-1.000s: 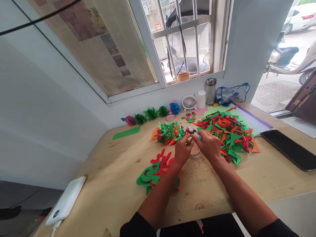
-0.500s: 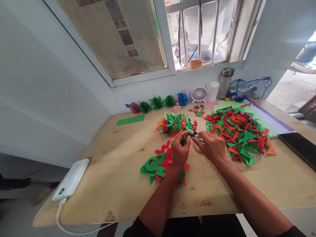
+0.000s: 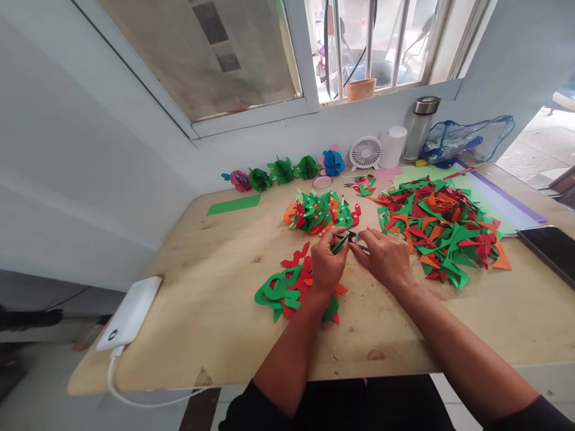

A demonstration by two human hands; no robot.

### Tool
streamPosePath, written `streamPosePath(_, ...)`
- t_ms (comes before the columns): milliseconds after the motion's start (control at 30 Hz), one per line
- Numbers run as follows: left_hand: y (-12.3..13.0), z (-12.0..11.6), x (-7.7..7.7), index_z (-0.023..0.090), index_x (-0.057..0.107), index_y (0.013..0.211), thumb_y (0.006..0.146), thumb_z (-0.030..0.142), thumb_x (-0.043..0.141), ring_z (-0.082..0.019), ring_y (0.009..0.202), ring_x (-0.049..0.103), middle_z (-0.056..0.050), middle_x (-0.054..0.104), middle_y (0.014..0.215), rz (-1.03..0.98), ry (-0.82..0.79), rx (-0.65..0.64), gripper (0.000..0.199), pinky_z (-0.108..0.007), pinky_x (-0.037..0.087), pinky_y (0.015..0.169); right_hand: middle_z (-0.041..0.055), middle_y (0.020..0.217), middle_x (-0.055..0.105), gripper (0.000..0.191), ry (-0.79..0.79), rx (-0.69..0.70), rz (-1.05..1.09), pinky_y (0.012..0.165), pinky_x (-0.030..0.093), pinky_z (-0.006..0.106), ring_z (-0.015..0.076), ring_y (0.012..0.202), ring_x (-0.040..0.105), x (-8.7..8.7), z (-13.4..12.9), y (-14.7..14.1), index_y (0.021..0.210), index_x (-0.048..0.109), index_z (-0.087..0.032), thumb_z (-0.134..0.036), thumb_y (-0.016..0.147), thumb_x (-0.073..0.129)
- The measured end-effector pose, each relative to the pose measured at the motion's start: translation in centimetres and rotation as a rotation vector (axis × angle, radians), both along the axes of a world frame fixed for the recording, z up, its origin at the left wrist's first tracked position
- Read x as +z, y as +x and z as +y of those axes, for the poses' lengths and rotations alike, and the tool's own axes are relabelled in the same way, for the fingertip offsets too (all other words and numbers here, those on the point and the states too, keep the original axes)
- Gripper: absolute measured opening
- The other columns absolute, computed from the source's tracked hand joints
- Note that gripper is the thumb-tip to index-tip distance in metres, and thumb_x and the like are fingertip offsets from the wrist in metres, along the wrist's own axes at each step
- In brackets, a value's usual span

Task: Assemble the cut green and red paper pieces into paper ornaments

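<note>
Paper piece (image 3: pixel 340 245), green, narrow, in left hand (image 3: pixel 329 263)

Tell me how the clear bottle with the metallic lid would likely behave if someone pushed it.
The clear bottle would probably tip if pushed high up, as it stands tall and narrow. Its round sides suggest it could roll once down. The body looks like glass, so it is likely stiff and perhaps breakable.

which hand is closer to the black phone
Your right hand. It is left of the black phone, with the big paper pile between them. Your left hand is farther away, on the other side of the right hand.
</note>
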State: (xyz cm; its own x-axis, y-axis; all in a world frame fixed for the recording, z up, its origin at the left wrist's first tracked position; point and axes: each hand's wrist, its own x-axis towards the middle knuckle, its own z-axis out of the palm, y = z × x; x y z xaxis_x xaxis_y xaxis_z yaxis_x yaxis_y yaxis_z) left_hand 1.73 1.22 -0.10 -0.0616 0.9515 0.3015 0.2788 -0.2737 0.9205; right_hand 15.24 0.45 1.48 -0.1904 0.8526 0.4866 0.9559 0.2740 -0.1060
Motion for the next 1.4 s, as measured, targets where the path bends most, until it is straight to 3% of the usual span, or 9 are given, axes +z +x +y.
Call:
streamPosePath(267, -0.2, 0.0, 0.1, 0.018, 0.063, 0.098, 0.077, 0.026, 0.057, -0.015, 0.068, 0.060, -0.001, 0.063, 0.069, 0.083, 0.016, 0.014, 0.023, -0.024, 0.046, 0.068, 0.0059, 0.075, 0.067, 0.039, 0.015, 0.007, -0.001, 0.056, 0.022, 0.028, 0.0149, 0.061, 0.057, -0.1, -0.1, -0.1, 0.081, 0.063, -0.018, -0.048, 0.090, 0.039)
streamPosePath(667, -0.7, 0.1, 0.7, 0.019, 0.061, 0.083, 0.078, 0.027, 0.059, -0.014, 0.069, 0.060, -0.002, 0.064, 0.075, 0.159, 0.067, -0.005, 0.010, -0.023, 0.044, 0.067, 0.0063, 0.074, 0.067, 0.043, 0.023, 0.012, 0.009, 0.055, 0.020, 0.028, 0.0146, 0.062, 0.057, -0.3, 0.0, -0.3, 0.080, 0.063, -0.018, -0.050, 0.090, 0.037)
streamPosePath(800, -0.8, 0.2, 0.4, 0.018, 0.059, 0.084, 0.079, 0.029, 0.057, -0.013, 0.073, 0.061, -0.002, 0.065, 0.079, 0.032, 0.060, 0.001, 0.012, -0.023, 0.045, 0.069, 0.0049, 0.073, 0.067, 0.043, 0.009, -0.002, 0.000, 0.054, 0.019, 0.028, 0.0143, 0.060, 0.057, -0.4, 0.1, -0.1, 0.080, 0.063, -0.019, -0.052, 0.090, 0.037)
streamPosePath(967, -1.1, 1.0, 0.2, 0.016, 0.058, 0.087, 0.079, 0.037, 0.057, -0.007, 0.050, 0.051, 0.003, 0.055, 0.060, -0.277, -0.038, 0.182, 0.022, -0.018, 0.041, 0.051, 0.0040, 0.074, 0.067, 0.042, 0.003, -0.001, 0.008, 0.053, 0.019, 0.027, 0.0137, 0.058, 0.056, -0.3, 0.1, 0.1, 0.080, 0.063, -0.020, -0.053, 0.088, 0.039)
streamPosePath(1100, -1.3, 1.5, 0.4, 0.016, 0.059, 0.089, 0.077, 0.031, 0.059, -0.009, 0.061, 0.058, 0.001, 0.060, 0.068, -0.322, -0.043, 0.283, 0.019, -0.019, 0.045, 0.056, 0.0035, 0.073, 0.067, 0.041, 0.000, 0.021, 0.021, 0.053, 0.019, 0.027, 0.0136, 0.059, 0.056, -0.1, 0.0, 0.0, 0.079, 0.062, -0.020, -0.053, 0.088, 0.040)
streamPosePath(1233, -1.5, 1.5, 0.4, 0.016, 0.057, 0.096, 0.077, 0.020, 0.057, -0.013, 0.077, 0.064, -0.004, 0.065, 0.080, -0.265, 0.015, 0.209, 0.020, -0.023, 0.050, 0.068, 0.0029, 0.072, 0.067, 0.041, -0.005, 0.040, 0.022, 0.052, 0.018, 0.027, 0.0135, 0.060, 0.057, 0.0, 0.0, -0.1, 0.079, 0.062, -0.019, -0.052, 0.088, 0.040)
streamPosePath(1400, -1.5, 1.3, 0.1, 0.017, 0.056, 0.103, 0.077, 0.017, 0.055, -0.014, 0.080, 0.064, -0.005, 0.066, 0.086, -0.232, 0.072, 0.108, 0.025, -0.025, 0.051, 0.071, 0.0029, 0.074, 0.067, 0.041, -0.039, 0.049, 0.014, 0.052, 0.017, 0.027, 0.0142, 0.061, 0.057, 0.0, -0.1, -0.3, 0.080, 0.062, -0.019, -0.053, 0.088, 0.040)
